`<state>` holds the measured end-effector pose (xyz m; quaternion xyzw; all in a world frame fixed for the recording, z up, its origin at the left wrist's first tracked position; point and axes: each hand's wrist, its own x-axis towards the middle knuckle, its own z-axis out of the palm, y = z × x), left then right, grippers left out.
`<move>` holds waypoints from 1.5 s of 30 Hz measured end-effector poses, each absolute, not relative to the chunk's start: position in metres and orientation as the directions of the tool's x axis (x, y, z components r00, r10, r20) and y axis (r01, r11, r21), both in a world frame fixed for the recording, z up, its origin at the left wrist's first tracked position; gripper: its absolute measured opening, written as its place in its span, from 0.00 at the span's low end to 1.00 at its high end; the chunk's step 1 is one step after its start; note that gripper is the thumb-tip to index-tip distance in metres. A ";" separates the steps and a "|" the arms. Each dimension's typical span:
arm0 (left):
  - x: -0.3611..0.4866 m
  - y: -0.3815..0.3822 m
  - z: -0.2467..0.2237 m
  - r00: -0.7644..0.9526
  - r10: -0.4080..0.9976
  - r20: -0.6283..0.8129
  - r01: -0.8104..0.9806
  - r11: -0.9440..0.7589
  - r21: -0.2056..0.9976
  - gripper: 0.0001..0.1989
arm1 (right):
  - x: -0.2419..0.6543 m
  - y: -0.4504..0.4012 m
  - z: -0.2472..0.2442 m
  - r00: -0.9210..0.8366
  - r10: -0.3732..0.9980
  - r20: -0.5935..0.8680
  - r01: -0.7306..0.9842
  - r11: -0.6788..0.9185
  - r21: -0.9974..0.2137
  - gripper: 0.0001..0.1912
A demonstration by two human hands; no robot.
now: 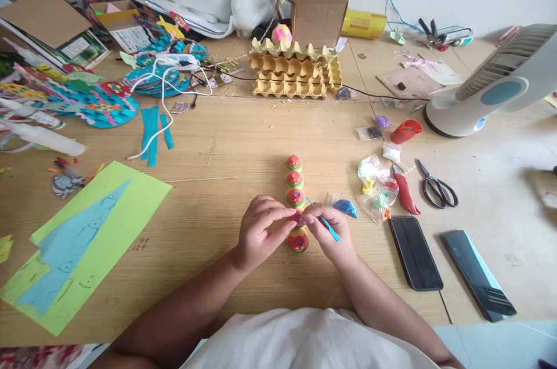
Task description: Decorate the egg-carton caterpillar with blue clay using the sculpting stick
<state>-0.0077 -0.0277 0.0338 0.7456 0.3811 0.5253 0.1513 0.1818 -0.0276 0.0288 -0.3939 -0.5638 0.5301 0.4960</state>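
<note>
Several small round pieces with red tops and green and yellow rims stand in a row running away from me; the nearest piece (297, 241) and the middle piece (295, 198) carry blue rings on top. My left hand (263, 230) has its thumb and forefinger closed at the left side of the second-nearest piece (297, 217), which the fingers partly hide. In my right hand (328, 232) a thin blue modelling tool (331, 229) lies across the fingers. Its thumb and fingertips are closed at the right side of that same piece. A packet of blue clay (346, 208) lies just beyond the right hand.
Clay packets (378, 183), scissors (437, 186), a red cup (406, 131) and two phones (416, 253) lie to the right. A white fan (491, 84) stands behind them. Egg cartons (289, 70) sit at the back. Green paper (130, 183) with blue cutouts is at left.
</note>
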 end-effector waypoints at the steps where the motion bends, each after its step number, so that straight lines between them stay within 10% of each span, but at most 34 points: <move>1: -0.008 -0.028 0.034 0.162 0.727 0.667 0.410 -0.665 0.625 0.08 | 0.182 -0.028 0.029 -0.204 0.969 0.141 -0.083 0.126 -0.989 0.15; 32: -0.006 -0.028 0.035 0.200 0.720 0.665 0.376 -0.683 0.626 0.06 | 0.180 -0.030 0.031 -0.302 0.942 0.146 0.020 0.159 -0.987 0.16; 45: -0.009 -0.030 0.036 0.146 0.724 0.674 0.368 -0.672 0.643 0.06 | 0.181 -0.029 0.030 -0.326 0.945 -0.014 -0.140 -0.063 -0.988 0.19</move>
